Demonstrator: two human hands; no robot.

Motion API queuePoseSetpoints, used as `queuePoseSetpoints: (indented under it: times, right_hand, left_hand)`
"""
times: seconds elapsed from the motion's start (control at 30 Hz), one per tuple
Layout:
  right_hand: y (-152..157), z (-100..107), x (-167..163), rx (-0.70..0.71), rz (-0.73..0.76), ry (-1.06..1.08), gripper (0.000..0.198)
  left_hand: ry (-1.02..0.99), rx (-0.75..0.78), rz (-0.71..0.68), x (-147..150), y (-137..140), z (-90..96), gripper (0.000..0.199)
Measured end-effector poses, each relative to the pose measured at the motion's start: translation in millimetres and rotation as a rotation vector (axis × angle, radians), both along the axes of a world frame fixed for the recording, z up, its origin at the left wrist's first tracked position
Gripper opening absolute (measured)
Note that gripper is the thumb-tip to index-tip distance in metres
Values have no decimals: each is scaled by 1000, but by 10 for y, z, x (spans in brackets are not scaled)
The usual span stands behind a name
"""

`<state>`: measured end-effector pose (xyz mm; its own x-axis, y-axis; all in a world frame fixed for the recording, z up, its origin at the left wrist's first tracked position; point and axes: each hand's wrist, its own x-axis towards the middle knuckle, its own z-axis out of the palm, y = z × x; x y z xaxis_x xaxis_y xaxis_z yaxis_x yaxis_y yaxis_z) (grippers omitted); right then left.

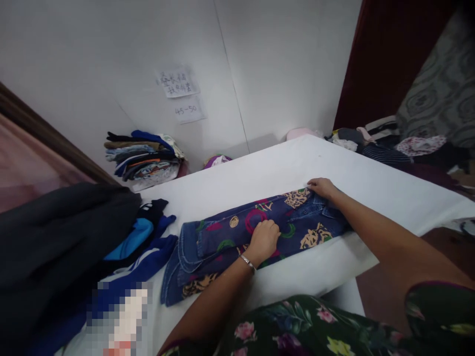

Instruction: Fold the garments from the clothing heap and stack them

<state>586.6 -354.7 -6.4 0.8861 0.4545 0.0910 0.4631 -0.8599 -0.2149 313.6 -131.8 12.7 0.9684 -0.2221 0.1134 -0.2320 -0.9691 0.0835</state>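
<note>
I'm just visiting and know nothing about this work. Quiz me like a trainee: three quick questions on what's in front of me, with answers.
1. True or false: the left hand rests on the garment.
2. Which arm wears the bracelet: A, left; B, right; C, neither?
3. Fill the gap: the lower note on the wall reads "45-__".

Key: 1, true; 2, A; 3, 50.

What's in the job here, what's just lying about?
In the job:
dark blue patterned denim garment, left hand on it, right hand at its edge
flat white table beneath

Apparently just lying about:
multicoloured folded clothes stack by the wall
dark grey cloth at left
mixed-colour clothes pile at right
</note>
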Motion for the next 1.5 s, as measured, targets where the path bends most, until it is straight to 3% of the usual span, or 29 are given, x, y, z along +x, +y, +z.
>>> queuePoseSetpoints:
  times: [0.17,0.3,0.43,0.5,0.6,0.7,0.8,0.93,1.07,1.17,1.27,1.33,1.5]
  right_hand:
    - [-10,33,-44,-13,52,-62,30]
    - [165,123,-175,18,90,-115,34]
    - [489,113,-554,149,359,-131,42]
    - [605,37,-767,111,459,-79,47]
    - [636,-117,-967,46,486,-22,49]
    - [578,-263,-942,33,475,-7,52]
    - [570,-339,-817,-15,440,18,55]
    - [665,-192,-891,9,416,-16,58]
    - [824,2,-1299,108,576,-151,57]
    - [920,-63,-1557,66,696,-149,59]
    - [946,-221,-1638,6,724,-80,60]
    - [937,-275,-1629,-2,715,-46,59]
    - [999,-96,-1728,77,715,-74,58]
  left_hand:
    - [35,-22,22,-17,-16,21,17]
    - [10,-192,39,5,74,187,25]
    - [-106,-208,221,-7,387,291,25]
    - [-96,-151,329,-52,570,232,35]
    - [-24,-103,408,-149,749,60,54]
    - [22,-103,429,-199,787,-80,63]
    - [51,-134,440,-186,780,-106,67]
    - [28,-235,450,-259,830,18,63]
    - [-102,-219,581,-554,1068,125,50]
    - [-65,-181,745,-819,1350,109,46]
    - [20,-209,806,-1024,1602,76,46]
    - [-28,-222,849,-1123,1724,83,45]
    - [-116,-251,1093,-1316,1920,149,40]
